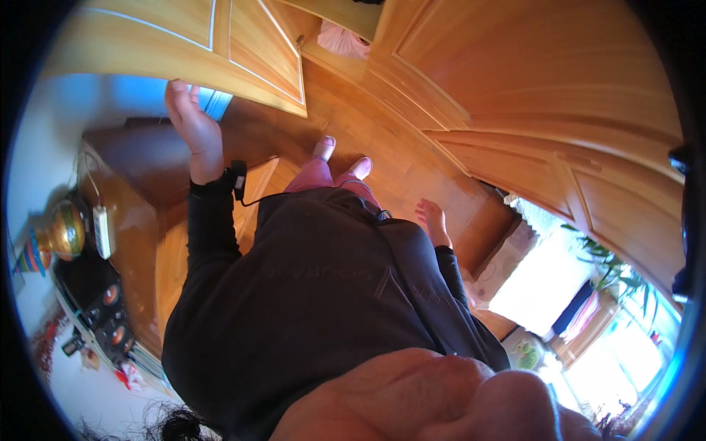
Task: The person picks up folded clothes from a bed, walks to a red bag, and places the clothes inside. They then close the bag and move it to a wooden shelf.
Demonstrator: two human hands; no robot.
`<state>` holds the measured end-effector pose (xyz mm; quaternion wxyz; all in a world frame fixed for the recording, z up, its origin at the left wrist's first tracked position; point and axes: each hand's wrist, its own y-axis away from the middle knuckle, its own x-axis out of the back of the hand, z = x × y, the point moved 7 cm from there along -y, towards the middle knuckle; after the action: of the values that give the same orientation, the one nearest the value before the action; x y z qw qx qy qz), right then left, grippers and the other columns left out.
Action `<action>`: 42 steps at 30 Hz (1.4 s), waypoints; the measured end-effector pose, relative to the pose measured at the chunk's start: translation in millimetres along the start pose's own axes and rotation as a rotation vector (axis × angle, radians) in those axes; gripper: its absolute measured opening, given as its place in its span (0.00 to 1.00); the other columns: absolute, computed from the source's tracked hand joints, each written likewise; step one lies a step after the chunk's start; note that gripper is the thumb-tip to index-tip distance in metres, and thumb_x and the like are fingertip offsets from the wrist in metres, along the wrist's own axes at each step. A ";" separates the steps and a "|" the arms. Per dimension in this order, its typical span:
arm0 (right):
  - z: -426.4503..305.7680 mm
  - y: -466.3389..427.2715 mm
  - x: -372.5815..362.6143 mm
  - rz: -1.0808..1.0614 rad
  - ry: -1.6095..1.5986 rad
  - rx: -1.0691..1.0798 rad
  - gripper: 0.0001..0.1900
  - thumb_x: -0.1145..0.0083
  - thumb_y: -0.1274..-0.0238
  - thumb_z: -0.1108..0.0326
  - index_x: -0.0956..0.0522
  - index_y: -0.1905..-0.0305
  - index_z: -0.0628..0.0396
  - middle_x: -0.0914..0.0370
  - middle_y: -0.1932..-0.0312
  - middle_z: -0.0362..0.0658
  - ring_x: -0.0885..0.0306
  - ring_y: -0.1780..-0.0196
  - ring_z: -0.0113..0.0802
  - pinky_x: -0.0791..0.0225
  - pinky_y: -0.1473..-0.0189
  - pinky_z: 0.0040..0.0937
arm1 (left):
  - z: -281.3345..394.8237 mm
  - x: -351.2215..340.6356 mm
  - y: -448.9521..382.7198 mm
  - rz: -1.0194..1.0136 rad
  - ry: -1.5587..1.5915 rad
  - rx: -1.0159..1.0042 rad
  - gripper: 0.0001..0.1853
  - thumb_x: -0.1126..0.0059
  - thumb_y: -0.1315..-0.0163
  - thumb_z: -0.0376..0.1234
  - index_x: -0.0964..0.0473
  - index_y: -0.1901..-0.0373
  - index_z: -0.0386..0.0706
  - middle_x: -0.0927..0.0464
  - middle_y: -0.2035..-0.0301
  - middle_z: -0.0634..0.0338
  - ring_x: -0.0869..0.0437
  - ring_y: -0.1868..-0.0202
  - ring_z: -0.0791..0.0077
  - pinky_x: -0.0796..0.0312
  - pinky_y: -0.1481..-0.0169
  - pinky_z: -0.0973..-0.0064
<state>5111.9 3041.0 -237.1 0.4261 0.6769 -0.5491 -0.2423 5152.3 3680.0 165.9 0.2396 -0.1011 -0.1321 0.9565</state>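
Observation:
My left hand (193,121) is raised at the left, its fingertips meeting the edge of an open wooden cabinet door (259,82). Whether the fingers grip that edge cannot be told. A small black device with a cable sits at the left wrist. Lower and to the right, my right hand (433,218) hangs beside my body with its fingers apart and nothing in it. Beyond the door, a pink cloth or bag (345,41) lies inside the wooden cabinet.
Closed wooden panels (524,71) line the upper right. At the left stands a brown wooden cabinet (129,204) with a white power strip (102,231) and a gold-coloured ornament (69,229). Green plant leaves (606,259) and bright windows (629,353) are at the right.

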 end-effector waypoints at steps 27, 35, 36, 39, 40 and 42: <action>174.3 139.0 -167.6 0.484 -0.792 -0.212 0.15 0.50 0.29 0.69 0.20 0.42 0.56 0.16 0.57 0.42 0.17 0.62 0.30 0.25 0.65 0.30 | -103.2 -314.5 2.0 -0.919 0.136 0.108 0.33 0.45 0.26 0.37 0.44 0.25 0.35 0.39 0.28 0.47 0.36 0.27 0.60 0.40 0.24 0.60; 204.0 147.9 -176.7 0.595 -1.110 -0.266 0.16 0.45 0.38 0.72 0.20 0.45 0.59 0.21 0.69 0.40 0.24 0.73 0.29 0.31 0.74 0.27 | -71.8 -354.8 108.2 -0.946 0.128 0.158 0.25 0.52 0.26 0.31 0.39 0.29 0.35 0.34 0.33 0.47 0.32 0.31 0.61 0.36 0.27 0.63; 207.3 146.4 -171.8 0.590 -1.039 -0.188 0.16 0.45 0.38 0.72 0.20 0.46 0.59 0.20 0.68 0.41 0.24 0.72 0.29 0.31 0.74 0.27 | -68.9 -363.0 135.9 -1.011 0.142 0.154 0.21 0.54 0.25 0.31 0.34 0.33 0.35 0.30 0.37 0.50 0.28 0.35 0.64 0.33 0.29 0.64; 236.8 155.5 -162.2 0.527 -1.076 -0.187 0.17 0.47 0.37 0.69 0.20 0.45 0.57 0.17 0.60 0.44 0.18 0.66 0.30 0.28 0.70 0.28 | -55.1 -384.9 242.2 -1.413 0.103 0.246 0.16 0.53 0.25 0.29 0.26 0.39 0.38 0.20 0.48 0.57 0.19 0.44 0.70 0.26 0.37 0.71; 247.0 159.7 -154.6 0.571 -1.013 -0.224 0.17 0.47 0.36 0.68 0.20 0.44 0.58 0.17 0.59 0.44 0.18 0.64 0.31 0.28 0.69 0.27 | -51.1 -385.0 282.5 -1.525 0.118 0.319 0.15 0.52 0.25 0.28 0.24 0.41 0.38 0.19 0.49 0.58 0.18 0.47 0.72 0.25 0.39 0.72; 273.4 179.2 -137.6 0.683 -1.077 -0.247 0.14 0.50 0.33 0.70 0.19 0.47 0.59 0.18 0.64 0.43 0.20 0.69 0.30 0.25 0.68 0.30 | -37.3 -383.3 372.6 -1.738 0.061 0.365 0.14 0.51 0.25 0.25 0.22 0.43 0.39 0.18 0.51 0.59 0.17 0.50 0.73 0.24 0.42 0.75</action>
<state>4759.6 3080.6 -247.3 0.2191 0.1940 -0.8383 -0.4601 5332.5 3184.9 68.4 0.8968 0.0491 -0.0012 0.4396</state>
